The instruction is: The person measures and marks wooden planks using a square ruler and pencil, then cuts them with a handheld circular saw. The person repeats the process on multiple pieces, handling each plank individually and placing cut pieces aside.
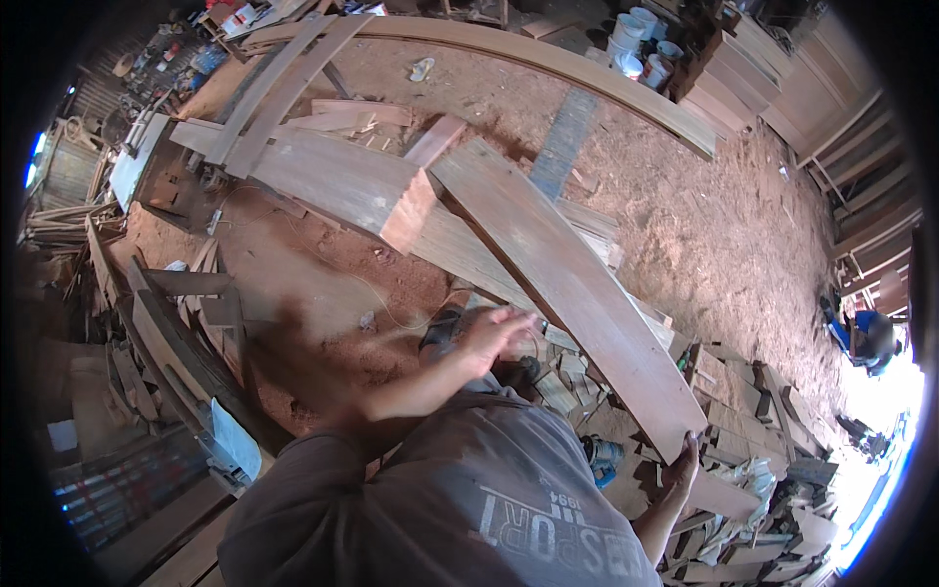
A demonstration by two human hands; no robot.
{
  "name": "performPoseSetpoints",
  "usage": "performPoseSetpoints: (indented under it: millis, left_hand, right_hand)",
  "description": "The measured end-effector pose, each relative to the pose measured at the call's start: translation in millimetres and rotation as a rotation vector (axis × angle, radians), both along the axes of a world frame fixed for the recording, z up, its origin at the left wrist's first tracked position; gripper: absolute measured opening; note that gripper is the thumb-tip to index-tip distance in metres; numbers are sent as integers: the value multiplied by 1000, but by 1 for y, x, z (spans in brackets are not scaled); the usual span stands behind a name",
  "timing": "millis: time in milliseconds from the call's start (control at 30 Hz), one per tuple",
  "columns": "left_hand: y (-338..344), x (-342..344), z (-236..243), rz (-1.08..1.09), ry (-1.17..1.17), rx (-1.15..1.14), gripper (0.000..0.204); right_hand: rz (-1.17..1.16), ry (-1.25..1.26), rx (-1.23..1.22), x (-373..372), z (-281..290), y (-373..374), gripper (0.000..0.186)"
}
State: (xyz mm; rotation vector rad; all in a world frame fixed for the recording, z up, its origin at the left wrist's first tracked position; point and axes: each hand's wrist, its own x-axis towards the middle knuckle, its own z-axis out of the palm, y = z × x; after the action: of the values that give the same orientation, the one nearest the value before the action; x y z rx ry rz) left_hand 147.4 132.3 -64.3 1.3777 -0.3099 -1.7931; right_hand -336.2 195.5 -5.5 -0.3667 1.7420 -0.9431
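Note:
A long, wide wooden board (567,284) slants from the middle of the view down toward my right side. At its near end my right hand (682,467) grips the corner, the thumb showing on the top face and the other fingers hidden. My left hand (499,338), slightly blurred, is raised in front of my body with its fingers stretched out and nothing in them. It is left of the board's long edge and appears apart from it. The board's far end lies by another plank (333,176), which a short pale wood piece (406,212) crosses.
Wood offcuts (753,489) are heaped at my right. Curved boards (176,342) and scraps stand at my left. Long planks (528,49) stretch across the back, near white buckets (631,44). Another person (866,338) is at the far right. Sawdust covers the floor (724,235).

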Motion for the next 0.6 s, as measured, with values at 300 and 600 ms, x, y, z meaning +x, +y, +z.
performPoseSetpoints:
  millis: [300, 600]
  left_hand:
    - [-11, 29, 9, 183, -11, 23, 42]
    - [-13, -8, 10, 83, -34, 130, 56]
  right_hand:
    - [-42, -236, -200, -61, -78, 8, 58]
    - [-119, -127, -168, -82, -75, 17, 70]
